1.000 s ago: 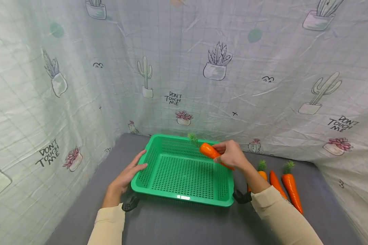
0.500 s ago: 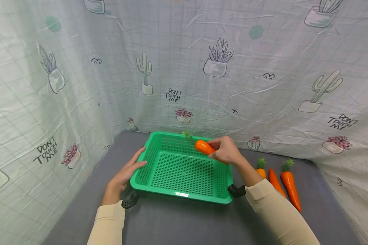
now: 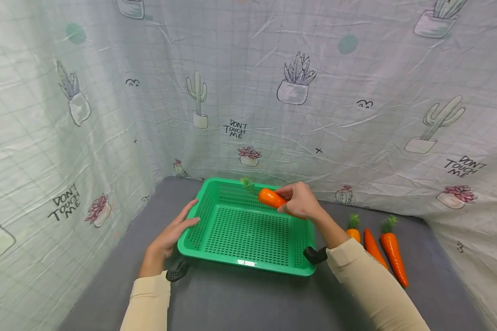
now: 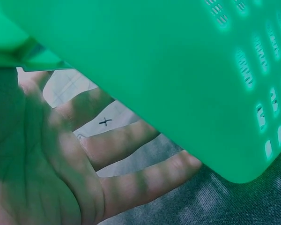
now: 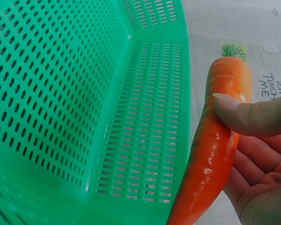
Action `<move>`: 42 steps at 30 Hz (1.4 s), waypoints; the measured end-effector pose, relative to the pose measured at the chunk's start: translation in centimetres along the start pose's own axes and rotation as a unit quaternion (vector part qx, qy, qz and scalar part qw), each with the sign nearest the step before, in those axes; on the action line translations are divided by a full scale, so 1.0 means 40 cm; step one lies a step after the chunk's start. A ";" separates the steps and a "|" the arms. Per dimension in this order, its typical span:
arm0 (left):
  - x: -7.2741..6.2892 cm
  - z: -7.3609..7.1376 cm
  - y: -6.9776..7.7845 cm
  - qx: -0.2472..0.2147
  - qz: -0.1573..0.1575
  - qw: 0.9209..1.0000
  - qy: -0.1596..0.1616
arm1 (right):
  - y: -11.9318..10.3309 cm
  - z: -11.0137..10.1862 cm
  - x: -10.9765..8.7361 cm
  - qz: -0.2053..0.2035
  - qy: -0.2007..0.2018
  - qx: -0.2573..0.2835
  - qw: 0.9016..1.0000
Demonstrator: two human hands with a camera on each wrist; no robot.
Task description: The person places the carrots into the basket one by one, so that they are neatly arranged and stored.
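My left hand holds the left rim of a green plastic basket, thumb over the rim. In the left wrist view, its fingers reach along the outside of the basket wall. My right hand pinches a glossy orange carrot with a leafy green top over the basket's back right part. The right wrist view shows the thumb pressed on the carrot's upper part, its tapered end cut off by the frame's lower edge.
Right of the basket lie a yellow-orange carrot, partly behind the right forearm, an orange one and a larger leafy-topped carrot. They rest on a grey cloth surface. A printed curtain hangs behind and at both sides.
My right hand has moved left and slightly away with the carrot, further over the basket. The left hand stays at the rim.
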State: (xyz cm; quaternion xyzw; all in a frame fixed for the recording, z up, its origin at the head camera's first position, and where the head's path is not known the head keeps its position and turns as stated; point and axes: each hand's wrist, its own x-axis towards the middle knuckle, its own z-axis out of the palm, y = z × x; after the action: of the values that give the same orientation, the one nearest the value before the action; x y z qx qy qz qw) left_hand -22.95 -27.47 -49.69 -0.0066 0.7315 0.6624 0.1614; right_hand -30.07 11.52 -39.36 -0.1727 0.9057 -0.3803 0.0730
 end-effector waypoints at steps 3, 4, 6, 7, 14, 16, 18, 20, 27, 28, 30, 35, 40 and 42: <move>0.001 0.001 0.001 -0.005 0.001 1.000 -0.001 | -0.003 0.005 0.005 -0.003 -0.002 -0.002 1.000; 0.002 0.001 0.001 -0.005 0.001 1.000 -0.001 | -0.004 0.007 0.007 -0.004 -0.002 -0.004 1.000; 0.002 0.002 0.001 -0.005 0.002 1.000 -0.001 | -0.007 0.009 0.008 -0.004 -0.001 -0.003 1.000; 0.002 0.003 0.001 -0.005 0.002 1.000 -0.001 | -0.008 0.011 0.010 -0.008 0.000 -0.005 1.000; 0.003 0.002 -0.005 -0.020 0.000 1.000 -0.004 | -0.006 0.028 0.025 -0.019 -0.004 -0.008 1.000; 0.004 0.001 -0.006 -0.017 0.002 1.000 -0.002 | -0.003 0.034 0.029 -0.014 -0.004 -0.007 1.000; 0.004 0.000 -0.008 -0.013 0.003 1.000 -0.001 | 0.000 0.039 0.034 -0.013 -0.004 -0.007 1.000; 0.002 0.001 -0.008 -0.010 0.002 1.000 0.000 | 0.002 0.045 0.038 -0.011 -0.006 -0.007 1.000; -0.001 0.006 -0.007 0.003 0.007 1.000 0.009 | 0.002 0.062 0.052 -0.014 -0.010 -0.009 1.000; -0.001 0.006 -0.007 0.005 0.009 1.000 0.009 | 0.002 0.065 0.055 -0.015 -0.011 -0.008 1.000; -0.002 0.006 -0.008 0.001 0.009 1.000 0.006 | 0.002 0.072 0.060 -0.018 -0.011 -0.008 1.000; -0.005 0.006 -0.012 -0.003 0.004 1.000 0.005 | 0.001 0.089 0.072 -0.019 -0.008 -0.008 1.000; -0.006 0.008 -0.011 0.014 0.012 1.000 0.015 | -0.001 0.103 0.085 -0.016 0.002 -0.007 1.000; -0.006 0.009 -0.010 0.013 0.011 1.000 0.015 | 0.001 0.111 0.090 -0.010 0.009 -0.010 1.000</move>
State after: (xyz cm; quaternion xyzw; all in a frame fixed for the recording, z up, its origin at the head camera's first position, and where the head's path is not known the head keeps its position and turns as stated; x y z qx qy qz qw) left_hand -22.54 -27.22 -50.05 -0.0061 0.7423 0.6546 0.1433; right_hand -32.25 7.25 -42.50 -0.1794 0.9083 -0.3734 0.0590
